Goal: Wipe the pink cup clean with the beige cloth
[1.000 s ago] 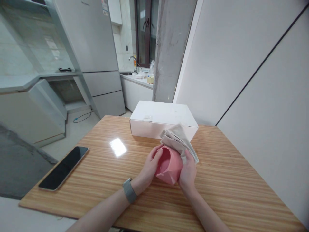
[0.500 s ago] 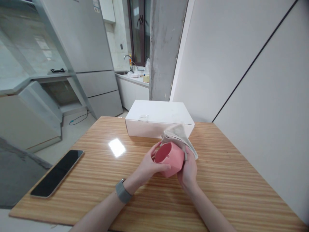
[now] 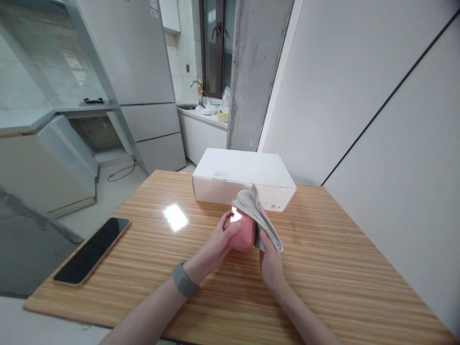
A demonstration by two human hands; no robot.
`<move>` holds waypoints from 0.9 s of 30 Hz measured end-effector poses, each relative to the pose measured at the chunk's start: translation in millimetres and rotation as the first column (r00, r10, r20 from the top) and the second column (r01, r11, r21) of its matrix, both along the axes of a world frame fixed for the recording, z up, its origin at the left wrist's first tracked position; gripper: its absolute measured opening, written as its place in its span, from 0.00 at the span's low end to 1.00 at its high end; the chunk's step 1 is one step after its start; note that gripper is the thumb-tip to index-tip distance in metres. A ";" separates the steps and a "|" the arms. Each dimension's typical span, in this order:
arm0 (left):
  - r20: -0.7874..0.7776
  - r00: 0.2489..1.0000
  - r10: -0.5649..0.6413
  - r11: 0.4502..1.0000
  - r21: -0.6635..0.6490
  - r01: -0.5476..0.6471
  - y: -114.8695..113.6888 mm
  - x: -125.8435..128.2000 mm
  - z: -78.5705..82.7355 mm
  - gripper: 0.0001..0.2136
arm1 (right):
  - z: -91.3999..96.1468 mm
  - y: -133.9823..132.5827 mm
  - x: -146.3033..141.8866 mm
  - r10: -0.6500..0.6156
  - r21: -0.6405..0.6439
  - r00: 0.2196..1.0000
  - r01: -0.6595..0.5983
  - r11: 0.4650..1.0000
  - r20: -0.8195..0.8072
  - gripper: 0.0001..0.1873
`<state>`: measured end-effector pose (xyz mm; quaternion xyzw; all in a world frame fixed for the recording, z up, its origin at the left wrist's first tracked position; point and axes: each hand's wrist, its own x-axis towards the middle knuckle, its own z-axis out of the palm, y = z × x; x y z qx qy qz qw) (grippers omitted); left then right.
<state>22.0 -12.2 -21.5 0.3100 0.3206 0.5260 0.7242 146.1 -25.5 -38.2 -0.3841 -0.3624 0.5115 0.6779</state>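
A pink, glossy cup-like container (image 3: 243, 235) is gripped by my left hand (image 3: 219, 242), whose thumb lies along its near side. My right hand (image 3: 271, 263) is closed on a folded light-grey cloth (image 3: 256, 211). The cloth drapes over the container's top and right side and touches it. With the cloth in front, the container's opening is hidden. A grey band circles my left wrist.
Behind my hands a white cardboard box (image 3: 244, 170) stands on the wood-grain table (image 3: 323, 268). A dark-screened phone (image 3: 92, 251) lies by the table's left edge. A white wall rises on the right; a fridge (image 3: 132, 52) stands beyond.
The container has turned so its opening no longer faces me. The cloth has shifted left over its top, and my right hand has moved slightly left and down. The whole view has swung a little left.
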 end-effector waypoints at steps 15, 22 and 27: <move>-0.417 0.908 0.021 0.952 0.285 0.109 -10.6 -3.4 16.6 0.50 | 22.7 17.9 13.6 -0.026 -0.235 0.967 -0.035 0.971 -0.253 0.15; -0.482 0.862 0.158 0.938 0.347 0.022 -6.7 -3.6 3.1 0.47 | 24.6 16.4 11.5 -0.036 -0.281 0.957 -0.049 0.958 -0.287 0.13; -0.499 0.856 0.136 0.960 0.281 0.012 -7.7 -4.9 8.7 0.46 | 14.5 13.1 10.5 -0.015 -0.206 0.966 -0.040 0.978 -0.257 0.17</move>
